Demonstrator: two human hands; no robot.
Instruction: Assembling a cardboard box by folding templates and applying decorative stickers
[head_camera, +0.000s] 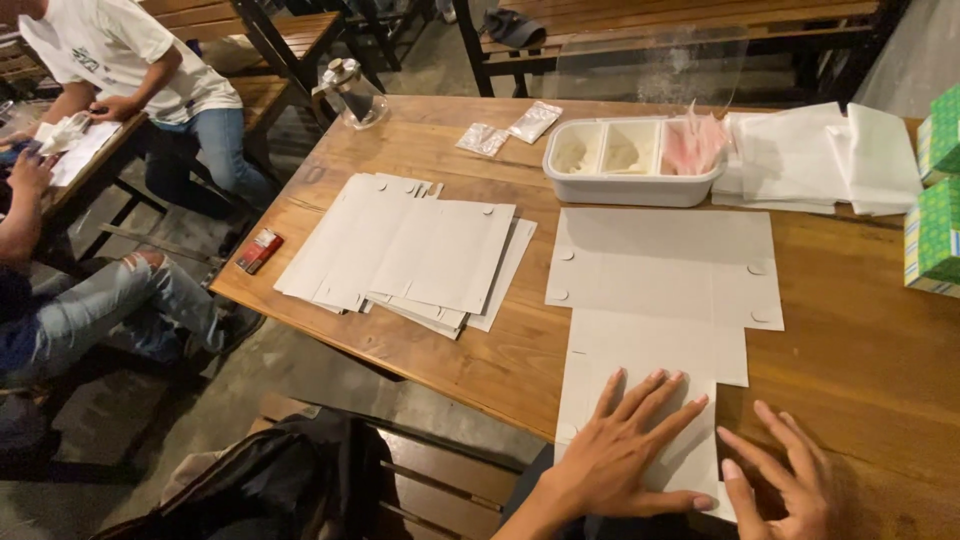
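Flat white box blank at lower centre of the table, left hand pressed flat on its lower flap, fingers spread wide, right hand open beside it on the wood, blank stack to the left, white tray above.

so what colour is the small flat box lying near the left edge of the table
Red with a dark end, the small flat box, clearest in the head view.

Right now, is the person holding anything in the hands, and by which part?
Nothing is held. The left hand lies flat, fingers spread, on the near flap of the flat white cardboard sheet; the right hand rests at its near edge.
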